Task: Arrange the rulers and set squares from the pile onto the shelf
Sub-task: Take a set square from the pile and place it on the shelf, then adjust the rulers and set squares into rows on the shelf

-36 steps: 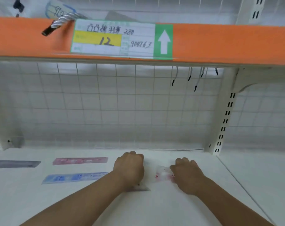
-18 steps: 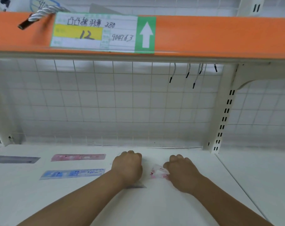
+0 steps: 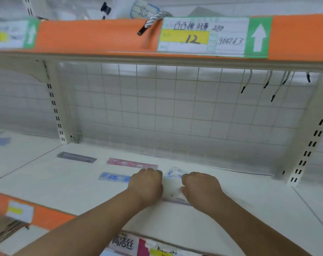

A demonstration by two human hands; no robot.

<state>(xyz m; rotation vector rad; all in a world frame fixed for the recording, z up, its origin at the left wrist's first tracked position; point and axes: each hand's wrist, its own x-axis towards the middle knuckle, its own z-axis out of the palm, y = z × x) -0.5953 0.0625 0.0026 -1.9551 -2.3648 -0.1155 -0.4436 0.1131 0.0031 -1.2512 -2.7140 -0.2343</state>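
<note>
head camera looks down at a white shelf (image 3: 249, 204) where both hands sit close together. the left hand (image 3: 146, 185) and the right hand (image 3: 201, 189) are each curled up, knuckles on top. a see-through set square (image 3: 172, 185) lies flat between them. each hand touches one side of it, but the fingertips are tucked under, so i cannot tell if they pinch it or just push on it. i think two hands are used so the thin, slippery piece can be slid straight and lined up with the others.

three rulers already lie flat to the left. a pink ruler (image 3: 132, 163) is far back. a blue ruler (image 3: 113, 177) is nearer, with its right end hidden behind the left hand. a grey ruler (image 3: 76, 157) is furthest left. they lie apart, likely so each one can be seen.

half a second ago there was a gap between the left hand and the blue ruler, and now there is none. red marks showed on the clear piece then, but blue marks show at its far end now. the view has swung too, so the price label (image 3: 203, 36) sits further right
</note>
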